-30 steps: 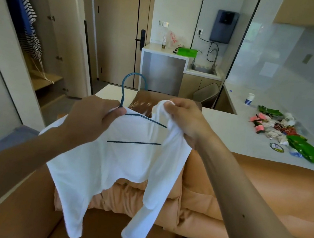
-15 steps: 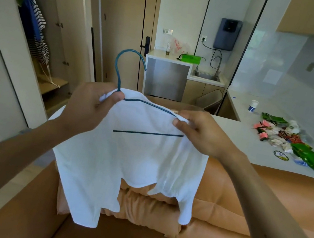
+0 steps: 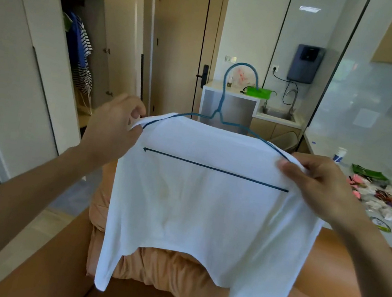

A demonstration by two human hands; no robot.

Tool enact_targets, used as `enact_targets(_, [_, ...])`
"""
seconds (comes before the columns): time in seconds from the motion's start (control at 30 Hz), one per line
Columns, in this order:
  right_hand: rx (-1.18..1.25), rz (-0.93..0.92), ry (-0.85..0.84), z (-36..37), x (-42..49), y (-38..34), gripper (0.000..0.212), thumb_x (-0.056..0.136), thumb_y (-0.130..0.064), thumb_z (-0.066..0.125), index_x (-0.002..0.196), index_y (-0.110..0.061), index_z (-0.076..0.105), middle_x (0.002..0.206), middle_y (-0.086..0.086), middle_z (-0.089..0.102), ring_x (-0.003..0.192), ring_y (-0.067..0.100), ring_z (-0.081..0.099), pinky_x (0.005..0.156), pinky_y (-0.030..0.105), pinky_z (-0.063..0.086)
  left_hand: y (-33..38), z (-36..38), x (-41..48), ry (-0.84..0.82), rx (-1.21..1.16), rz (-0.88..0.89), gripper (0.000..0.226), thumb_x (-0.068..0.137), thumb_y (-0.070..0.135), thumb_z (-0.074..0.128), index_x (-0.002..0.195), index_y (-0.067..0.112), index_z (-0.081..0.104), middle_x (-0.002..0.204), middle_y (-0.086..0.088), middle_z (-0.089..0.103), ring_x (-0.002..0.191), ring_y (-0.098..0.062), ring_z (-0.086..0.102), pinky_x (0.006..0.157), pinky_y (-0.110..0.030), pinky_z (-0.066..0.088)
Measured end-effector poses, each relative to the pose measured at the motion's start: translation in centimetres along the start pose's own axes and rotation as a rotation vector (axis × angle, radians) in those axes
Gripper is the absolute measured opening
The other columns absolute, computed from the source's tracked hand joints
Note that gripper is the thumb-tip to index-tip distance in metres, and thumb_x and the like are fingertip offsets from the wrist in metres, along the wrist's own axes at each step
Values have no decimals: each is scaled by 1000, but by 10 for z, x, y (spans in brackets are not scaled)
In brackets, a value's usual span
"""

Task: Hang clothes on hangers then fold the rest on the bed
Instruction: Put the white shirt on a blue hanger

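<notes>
A white shirt (image 3: 204, 214) hangs spread over a blue wire hanger (image 3: 224, 96), whose hook stands upright above the collar. My left hand (image 3: 116, 122) pinches the shirt's left shoulder at the hanger's end. My right hand (image 3: 318, 184) grips the right shoulder and the hanger's other end. The hanger's lower bar shows through the fabric. The shirt's sleeves dangle over the orange bedding (image 3: 169, 271).
An open wardrobe (image 3: 81, 51) at the left holds a blue and a striped garment on a rail. A white counter (image 3: 369, 224) at the right carries packets and a cup. A door and a small sink unit stand ahead.
The shirt's right shoulder went onto the hanger and the shirt now hangs flat. My left hand slid from the hook's base to the left shoulder, and the hanger rose upright.
</notes>
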State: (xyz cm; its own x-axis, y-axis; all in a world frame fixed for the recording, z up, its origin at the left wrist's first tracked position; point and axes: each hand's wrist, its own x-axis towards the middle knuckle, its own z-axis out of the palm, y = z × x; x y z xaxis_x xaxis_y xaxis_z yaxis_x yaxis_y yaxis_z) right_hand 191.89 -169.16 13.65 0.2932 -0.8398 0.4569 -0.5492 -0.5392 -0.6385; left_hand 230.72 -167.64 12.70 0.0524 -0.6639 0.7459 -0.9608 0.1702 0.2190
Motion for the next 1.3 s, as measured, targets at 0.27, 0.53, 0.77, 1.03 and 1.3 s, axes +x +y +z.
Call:
enact_targets(0.27, [-146,-18,94,-5,-8,-11,33,98,-39,58,83,-14,72,72,1,68,73,16,63,69,40,52,2,-15,11,-379,-25,-87,15,81,4,66,84,17,59,81,-4,64,78,-23,62,69,-42,57])
enact_targets(0.53, [-227,-105,135,-4,-19,-17,33,91,-49,50,78,-25,68,75,-14,64,72,9,59,59,33,44,13,-12,24,-221,-303,-154,9,87,20,60,87,13,66,79,-5,68,72,-24,66,69,-37,56])
enact_targets(0.77, [-196,-67,154,-20,-30,-11,32,96,-46,56,86,-21,73,73,1,68,74,13,61,68,38,51,5,29,-24,-542,-563,-491,67,75,83,52,94,22,70,90,-9,71,82,-13,68,73,-26,53])
enact_targets(1.03, [-154,-10,172,-43,-32,16,20,97,-30,61,85,-44,68,80,-16,67,72,-2,59,59,14,39,1,11,-13,-823,-589,-85,30,86,21,76,113,17,65,106,-1,67,101,-20,64,88,-35,55])
enact_targets(1.3, [-367,-214,22,-58,-38,30,38,97,-52,46,75,-25,60,65,-6,56,59,10,56,53,26,41,16,7,17,-724,-174,-7,18,96,22,64,83,12,70,77,-6,65,66,-11,58,61,-29,40])
